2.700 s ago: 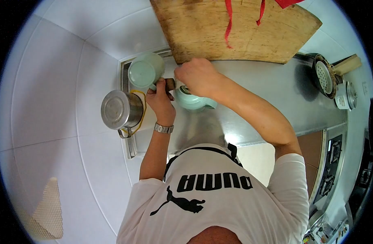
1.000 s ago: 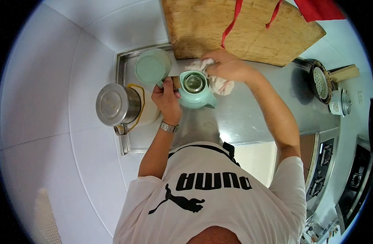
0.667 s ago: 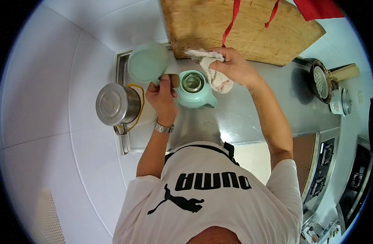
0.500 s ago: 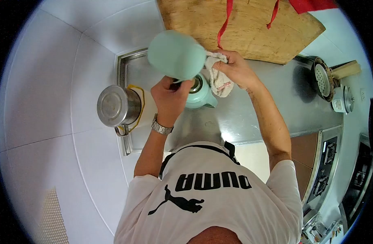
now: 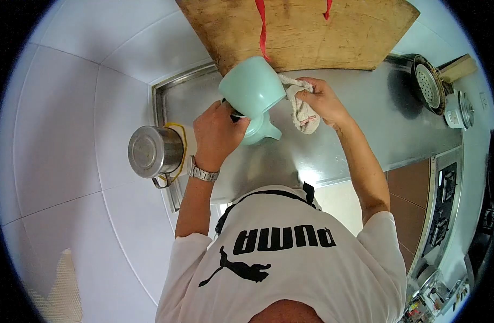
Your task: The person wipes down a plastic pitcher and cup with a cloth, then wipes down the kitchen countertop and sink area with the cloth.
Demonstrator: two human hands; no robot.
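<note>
My left hand (image 5: 217,132), wearing a metal watch, grips a rounded mint-green vessel (image 5: 251,86) near its lower left edge. The vessel is tilted above the counter, and a dark part shows by my fingers. Beneath it stands a second mint-green piece, a jug with a spout (image 5: 266,131), mostly covered from view. My right hand (image 5: 319,102) pinches a whitish cloth (image 5: 305,114), which hangs down beside the vessel's right end. Whether the cloth touches the vessel there I cannot tell.
A steel counter (image 5: 344,145) spans the front, with a large wooden board (image 5: 317,37) leaning at the back. At left stands a lidded metal pot (image 5: 154,152). A wok (image 5: 427,83), a white cooker (image 5: 458,110) and a gas stove (image 5: 443,196) are at right.
The vessel has moved right and slightly down and is tilted differently, now covering the jug's opening. My right hand and the cloth have shifted slightly right. The camera view has turned somewhat.
</note>
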